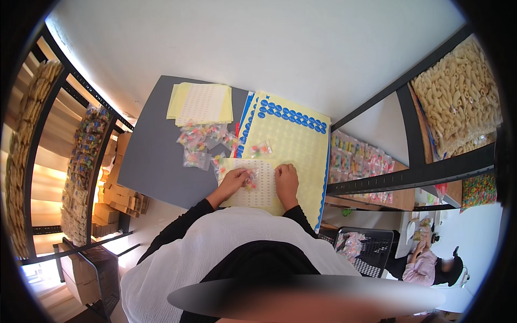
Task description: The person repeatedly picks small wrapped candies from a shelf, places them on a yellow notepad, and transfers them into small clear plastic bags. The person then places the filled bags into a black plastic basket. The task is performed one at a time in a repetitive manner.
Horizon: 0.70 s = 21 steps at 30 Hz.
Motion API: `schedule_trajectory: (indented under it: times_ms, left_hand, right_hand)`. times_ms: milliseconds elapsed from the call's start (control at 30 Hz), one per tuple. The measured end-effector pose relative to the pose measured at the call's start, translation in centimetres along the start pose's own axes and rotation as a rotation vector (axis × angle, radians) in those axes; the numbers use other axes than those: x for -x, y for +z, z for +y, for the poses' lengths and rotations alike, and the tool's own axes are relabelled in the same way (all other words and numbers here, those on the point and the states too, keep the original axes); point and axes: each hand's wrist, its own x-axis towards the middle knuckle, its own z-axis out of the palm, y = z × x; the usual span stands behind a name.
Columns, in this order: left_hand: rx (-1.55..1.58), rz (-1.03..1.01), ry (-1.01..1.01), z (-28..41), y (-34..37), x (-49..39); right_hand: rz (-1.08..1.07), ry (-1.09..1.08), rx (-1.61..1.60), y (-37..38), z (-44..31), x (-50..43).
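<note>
My left hand (233,181) pinches a small clear plastic bag of colourful sweets (252,185) above a sheet of small printed labels (264,197). At that sheet's right edge, my right hand (286,183) has its fingers curled together; whether a label is between them is too small to see. Under the label sheet lies a yellow backing sheet (307,161), with round blue stickers (286,111) along its top and left side. One filled bag (260,149) rests on it beyond my hands. More filled bags (202,135) are heaped to the left.
Yellow-backed label sheets (204,101) are stacked at the grey table's (151,133) far side. A red pen (237,130) lies near the heap. Shelves with bagged pasta (456,97) and sweets (359,163) flank the right. A black crate (367,250) stands behind right; another person (424,266) is beyond.
</note>
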Motion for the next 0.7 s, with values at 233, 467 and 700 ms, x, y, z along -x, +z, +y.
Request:
schedule_trajectory:
  times_ms: [233, 467, 700]
  left_hand:
    - [0.032, -0.031, 0.034, 0.2, 0.0, 0.2]
    - [0.085, -0.033, 0.066, 1.7, 0.2, 1.6]
    - [0.222, -0.109, 0.134, 3.0, 0.7, 2.0]
  right_hand:
    - [0.010, -0.061, -0.140, 0.7, 1.6, 0.1]
    - [-0.231, 0.331, -0.877, -0.9, 2.6, -0.4]
    - [-0.420, 0.435, -1.315, -4.9, -1.9, -0.7]
